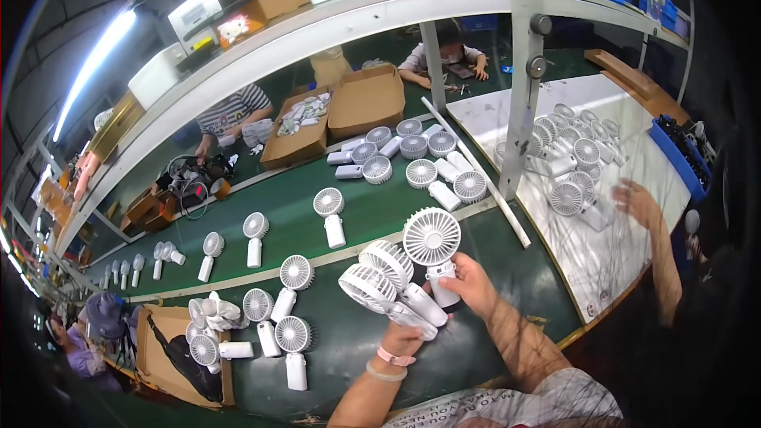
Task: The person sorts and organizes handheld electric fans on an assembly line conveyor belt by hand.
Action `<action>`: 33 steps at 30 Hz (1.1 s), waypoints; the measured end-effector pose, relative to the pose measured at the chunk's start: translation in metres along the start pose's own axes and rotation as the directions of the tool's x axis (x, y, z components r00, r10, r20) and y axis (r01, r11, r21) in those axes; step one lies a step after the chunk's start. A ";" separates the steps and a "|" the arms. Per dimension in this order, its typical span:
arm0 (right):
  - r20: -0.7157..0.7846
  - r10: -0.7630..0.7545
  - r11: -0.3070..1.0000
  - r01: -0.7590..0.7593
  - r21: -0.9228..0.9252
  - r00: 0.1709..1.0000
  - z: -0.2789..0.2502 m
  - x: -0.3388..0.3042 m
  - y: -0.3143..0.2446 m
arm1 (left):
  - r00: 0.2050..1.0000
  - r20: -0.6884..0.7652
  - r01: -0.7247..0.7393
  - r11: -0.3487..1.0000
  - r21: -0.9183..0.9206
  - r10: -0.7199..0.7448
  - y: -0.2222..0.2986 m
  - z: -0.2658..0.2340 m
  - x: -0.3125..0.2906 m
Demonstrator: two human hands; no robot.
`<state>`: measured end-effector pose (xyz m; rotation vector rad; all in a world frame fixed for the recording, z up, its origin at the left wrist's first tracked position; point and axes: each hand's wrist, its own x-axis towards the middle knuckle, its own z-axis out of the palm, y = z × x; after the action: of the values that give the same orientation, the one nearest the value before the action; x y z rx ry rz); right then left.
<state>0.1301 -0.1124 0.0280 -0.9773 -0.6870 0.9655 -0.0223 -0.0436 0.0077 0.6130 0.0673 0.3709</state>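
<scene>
We have the green workbench (507, 246) as the largest thing before us, with a raised green strip (297, 208) along its far side. To the right, a white-topped table (571, 257) carries a heap of white handheld fans (587, 152), loosely piled, perhaps to save room; a co-worker's hand (638, 202) is beside it. At left, we see a cardboard tray (226, 380) whose low walls seem to keep its contents together. A white tube (483, 178) lies between strip and table, perhaps as a divider. On the strip, a row of fans (212, 244) is spaced out, probably so each can be lifted singly. Over the near bench, we find three fans held up: our left hand (399, 341) grasps a pair of white fans (386, 263) by their handles, and our right hand (473, 285) grips a third fan (432, 236) by its handle, likely keeping fingers clear of the grilles. Smallest, a pink wristband (395, 357) circles our left wrist.
</scene>
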 end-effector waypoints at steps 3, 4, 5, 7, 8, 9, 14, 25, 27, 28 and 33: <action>-0.017 -0.003 0.999 0.003 -0.048 1.000 -0.001 -0.008 -0.009 | 1.000 -0.016 -0.011 1.000 0.019 0.011 -0.011 0.002 -0.004; -0.015 0.006 0.999 -0.006 -0.052 1.000 -0.002 -0.009 -0.011 | 1.000 -0.008 -0.002 0.999 0.046 0.003 -0.013 0.000 -0.005; -0.017 0.000 0.999 -0.001 -0.048 1.000 -0.005 -0.011 -0.010 | 1.000 -0.006 0.001 0.999 0.052 -0.001 -0.015 0.005 -0.003; -0.034 -0.039 0.999 0.039 0.006 0.999 -0.011 -0.014 -0.007 | 0.998 0.044 -0.052 0.997 0.060 0.049 -0.018 0.014 0.003; -0.033 -0.036 0.999 0.036 0.013 0.999 -0.014 -0.015 -0.008 | 0.998 0.001 -0.064 0.997 0.052 0.064 -0.023 0.015 0.003; -0.014 -0.022 0.999 0.023 0.030 1.000 -0.017 -0.016 -0.012 | 0.998 -0.005 -0.062 0.997 0.056 0.062 -0.026 0.015 0.004; -0.084 -0.064 0.998 0.064 0.008 0.994 -0.029 -0.020 -0.016 | 0.996 -0.063 -0.047 0.983 0.175 0.059 -0.035 0.029 0.012; -0.005 -0.247 0.969 0.247 0.017 0.969 -0.063 -0.034 0.003 | 0.999 -0.049 0.012 0.913 0.408 0.009 -0.062 0.016 0.043; 0.026 -0.354 0.934 0.355 -0.044 0.935 -0.070 -0.040 0.008 | 0.984 -0.103 0.169 0.568 0.805 -0.147 -0.059 0.024 0.051; 0.144 -0.192 0.942 0.223 -0.252 0.971 -0.075 -0.043 0.010 | 0.989 -0.034 0.099 0.457 0.884 -0.147 -0.061 0.036 0.053; 0.090 0.254 0.851 -0.266 0.452 0.963 -0.089 -0.070 -0.025 | 0.989 0.141 -0.143 -0.032 0.989 -0.035 -0.065 0.095 0.052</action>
<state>0.1834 -0.2140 0.0089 -0.6401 -0.3201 1.3125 0.0636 -0.1262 0.0510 2.2266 0.2083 0.2994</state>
